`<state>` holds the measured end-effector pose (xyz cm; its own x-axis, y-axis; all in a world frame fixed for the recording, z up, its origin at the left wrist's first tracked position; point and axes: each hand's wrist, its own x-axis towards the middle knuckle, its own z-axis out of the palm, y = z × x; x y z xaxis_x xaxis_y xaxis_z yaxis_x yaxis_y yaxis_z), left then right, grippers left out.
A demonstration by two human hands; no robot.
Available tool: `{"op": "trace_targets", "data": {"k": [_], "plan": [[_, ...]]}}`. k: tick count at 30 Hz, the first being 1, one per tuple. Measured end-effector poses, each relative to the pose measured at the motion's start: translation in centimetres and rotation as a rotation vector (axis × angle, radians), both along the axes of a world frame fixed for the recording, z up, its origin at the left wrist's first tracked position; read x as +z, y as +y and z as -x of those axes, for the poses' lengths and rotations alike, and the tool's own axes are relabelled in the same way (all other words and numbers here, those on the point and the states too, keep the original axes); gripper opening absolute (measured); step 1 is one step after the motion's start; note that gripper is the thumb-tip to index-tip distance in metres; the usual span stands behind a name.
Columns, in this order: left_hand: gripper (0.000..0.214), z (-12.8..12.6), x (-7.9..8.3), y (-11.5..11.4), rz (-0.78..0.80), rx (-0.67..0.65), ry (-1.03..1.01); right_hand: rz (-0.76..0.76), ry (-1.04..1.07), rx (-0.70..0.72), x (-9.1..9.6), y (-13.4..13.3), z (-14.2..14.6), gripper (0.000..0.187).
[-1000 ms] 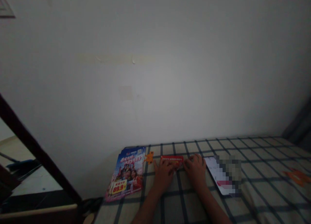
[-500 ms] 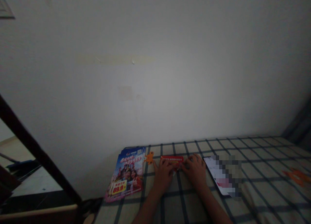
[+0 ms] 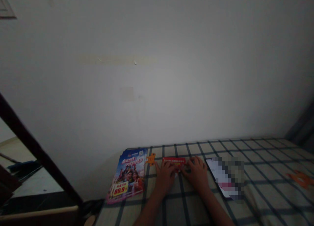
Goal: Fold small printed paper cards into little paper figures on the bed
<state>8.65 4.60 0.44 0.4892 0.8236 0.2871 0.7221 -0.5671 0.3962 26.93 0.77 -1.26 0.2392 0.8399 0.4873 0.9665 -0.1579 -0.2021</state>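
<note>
Red paper lies flat on the checked cloth, close to the wall. Both hands are on its near edge.

Biggest of all is the pale wall. It fills most of the view and is dim. A dark slanted bar crosses the left side in front of it.

Next is the checked cloth, light with dark lines. It covers the flat place at the bottom of the view. An orange mark shows on it far to the right.

A bright flyer with people and yellow numbers lies at the left edge of the cloth, well left of the hands. A flat white thing, partly blurred out, lies just right of the hands.

The left hand rests palm down with its fingers bent, and the tips touch the left part of the red paper. The right hand sits just beside it, with bent fingers on the right part. It is too dark and small to tell if the fingers pinch the paper or only press on it.

Smallest is a little orange shape, between the flyer and the red paper.
</note>
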Motion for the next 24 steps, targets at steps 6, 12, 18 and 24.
{"op": "trace_targets", "data": {"k": [6,12,18,24], "plan": [[0.046,0.1,0.2,-0.1,0.005,-0.012,0.052,-0.042,0.067,0.048,-1.1,0.4,-0.8,0.024],[0.061,-0.1,0.2,-0.2,-0.034,-0.015,0.164,-0.127,0.131,0.122,-1.5,0.6,-2.1,0.019],[0.059,0.0,0.1,-0.1,-0.028,-0.029,0.204,-0.15,0.149,0.184,-1.4,0.5,-2.3,0.019],[0.058,-0.1,0.0,-0.1,-0.04,-0.024,0.18,-0.087,0.126,0.178,-1.0,0.2,-1.8,0.017]]}}
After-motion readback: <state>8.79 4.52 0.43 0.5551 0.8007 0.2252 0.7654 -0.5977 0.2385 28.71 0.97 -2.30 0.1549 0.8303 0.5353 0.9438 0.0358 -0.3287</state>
